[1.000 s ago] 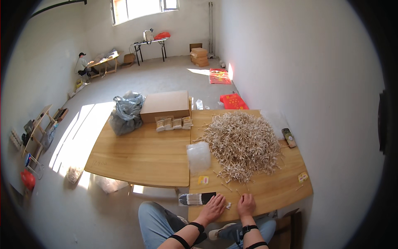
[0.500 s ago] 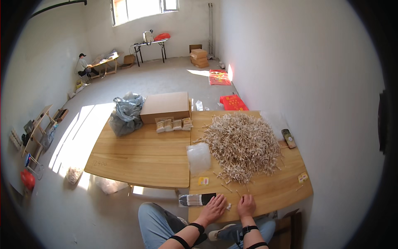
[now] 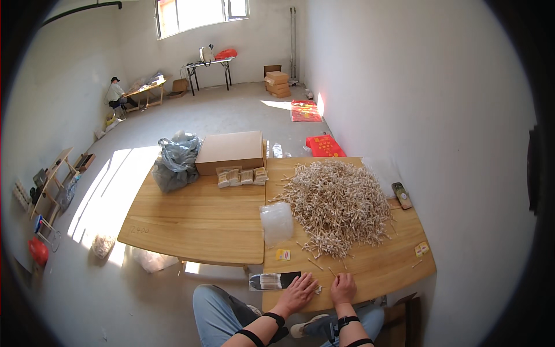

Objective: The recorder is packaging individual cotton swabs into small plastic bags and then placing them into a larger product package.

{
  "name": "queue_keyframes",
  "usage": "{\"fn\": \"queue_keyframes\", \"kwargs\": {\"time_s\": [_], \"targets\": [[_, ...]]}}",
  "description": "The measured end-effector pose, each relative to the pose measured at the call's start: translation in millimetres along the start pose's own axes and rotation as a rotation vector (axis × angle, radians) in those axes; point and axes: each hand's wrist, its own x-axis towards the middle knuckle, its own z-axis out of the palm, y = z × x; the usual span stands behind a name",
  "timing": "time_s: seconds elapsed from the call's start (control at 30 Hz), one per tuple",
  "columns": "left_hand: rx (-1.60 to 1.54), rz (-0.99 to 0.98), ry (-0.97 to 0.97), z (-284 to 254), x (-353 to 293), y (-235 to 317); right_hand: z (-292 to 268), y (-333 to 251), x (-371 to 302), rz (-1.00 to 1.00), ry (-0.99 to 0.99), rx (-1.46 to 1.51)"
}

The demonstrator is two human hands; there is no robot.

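Note:
My left hand (image 3: pixel 296 294) lies palm down near the table's front edge, fingers stretched out flat. White tips of a few cotton swabs (image 3: pixel 318 289) poke out beside its fingertips; what lies under the palm is hidden. Left of it, touching the fingers, is a black strip (image 3: pixel 289 280) with a clear-fronted row of swabs (image 3: pixel 270 281). My right hand (image 3: pixel 343 289) is closed, its fingers curled down at the table; anything pinched there is too small to make out. Loose swabs (image 3: pixel 315 264) lie just beyond, in front of a large heap of cotton swabs (image 3: pixel 341 202).
Clear plastic bags (image 3: pixel 276 224) and a yellow card (image 3: pixel 282 254) lie left of the heap. Small yellow packets (image 3: pixel 421 249) and a phone-like object (image 3: pixel 401 195) are at right. A cardboard box (image 3: pixel 230 151), packed swabs (image 3: pixel 243 176) and a grey bag (image 3: pixel 176 162) stand farther back. A person (image 3: pixel 115 92) sits far off.
The whole view has shifted slightly. Both hands stay nearly where they were, the left flat and the right closed; nothing else has visibly moved.

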Motion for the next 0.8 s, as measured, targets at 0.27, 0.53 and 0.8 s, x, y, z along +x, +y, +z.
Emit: {"fn": "queue_keyframes", "kwargs": {"time_s": [0.27,0.53,0.8], "targets": [[0.025,-0.011,-0.077,-2,1,-1,-3,-2,2,0.014,0.009,0.049],[0.026,-0.005,-0.059,1,4,-1,2,2,0,0.013,0.007,0.025],[0.033,0.004,-0.047,1,1,-1,2,2,0,0.02,-0.017,0.059]]}}
